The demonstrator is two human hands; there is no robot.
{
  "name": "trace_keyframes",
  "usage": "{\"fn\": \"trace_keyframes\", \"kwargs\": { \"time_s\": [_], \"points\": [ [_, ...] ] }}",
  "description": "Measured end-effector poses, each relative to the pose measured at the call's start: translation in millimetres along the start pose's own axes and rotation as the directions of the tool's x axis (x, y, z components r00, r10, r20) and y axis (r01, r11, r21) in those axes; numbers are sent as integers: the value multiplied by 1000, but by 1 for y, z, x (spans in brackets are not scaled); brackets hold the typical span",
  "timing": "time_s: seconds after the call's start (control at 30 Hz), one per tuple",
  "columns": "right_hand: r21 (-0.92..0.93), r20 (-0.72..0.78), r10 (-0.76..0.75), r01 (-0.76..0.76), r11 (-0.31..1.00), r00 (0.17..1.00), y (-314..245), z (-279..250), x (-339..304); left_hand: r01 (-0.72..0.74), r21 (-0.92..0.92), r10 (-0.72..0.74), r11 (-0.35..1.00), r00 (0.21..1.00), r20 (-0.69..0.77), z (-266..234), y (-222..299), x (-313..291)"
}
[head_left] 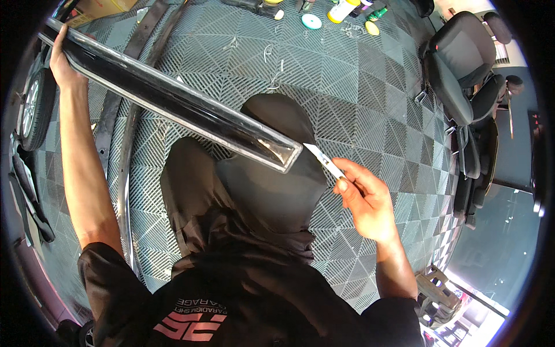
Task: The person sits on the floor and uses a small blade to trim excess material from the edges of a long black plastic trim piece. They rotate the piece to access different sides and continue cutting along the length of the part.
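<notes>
A long glossy black trim piece (pixel 173 104) with a pale edging slants from the upper left down across my bent knees. My left hand (pixel 66 66) grips it close to its far end, fingers wrapped over the edge. In my right hand (pixel 364 199) is a white-handled utility knife (pixel 330 166), held between thumb and fingers. Its blade is out and points up and left, with the tip right beside the near end of the trim. Whether the blade touches the edging I cannot tell. A light tan scrap or worn patch (pixel 276 150) shows inside that end.
Long dark strips (pixel 108 127) lie on the tiled floor at left, near a car wheel (pixel 36 107). Black car seats (pixel 465 52) stand at right. A yellow bottle (pixel 342 10), round pads (pixel 311 21) and thin white scraps (pixel 267 53) lie ahead. A brown step stool (pixel 436 298) sits lower right.
</notes>
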State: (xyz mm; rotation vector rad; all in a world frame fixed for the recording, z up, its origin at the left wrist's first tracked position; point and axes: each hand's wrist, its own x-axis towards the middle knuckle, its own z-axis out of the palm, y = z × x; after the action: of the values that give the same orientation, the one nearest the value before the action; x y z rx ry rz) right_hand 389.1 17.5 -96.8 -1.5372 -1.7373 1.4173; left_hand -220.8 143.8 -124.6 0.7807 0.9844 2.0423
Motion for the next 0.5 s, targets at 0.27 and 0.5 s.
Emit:
{"fn": "trace_keyframes", "kwargs": {
  "time_s": [0.27, 0.5],
  "points": [
    [-14, -15, -67, 67, 998, 998, 0, 2, 11, 20, -80, 3, 997, 960, 281, 5, 18, 52],
    [-214, -71, -158, 140, 967, 985, 2, -1, 19, -128, 36, 126, 991, 991, 51, 71, -5, 36]
  ]
}}
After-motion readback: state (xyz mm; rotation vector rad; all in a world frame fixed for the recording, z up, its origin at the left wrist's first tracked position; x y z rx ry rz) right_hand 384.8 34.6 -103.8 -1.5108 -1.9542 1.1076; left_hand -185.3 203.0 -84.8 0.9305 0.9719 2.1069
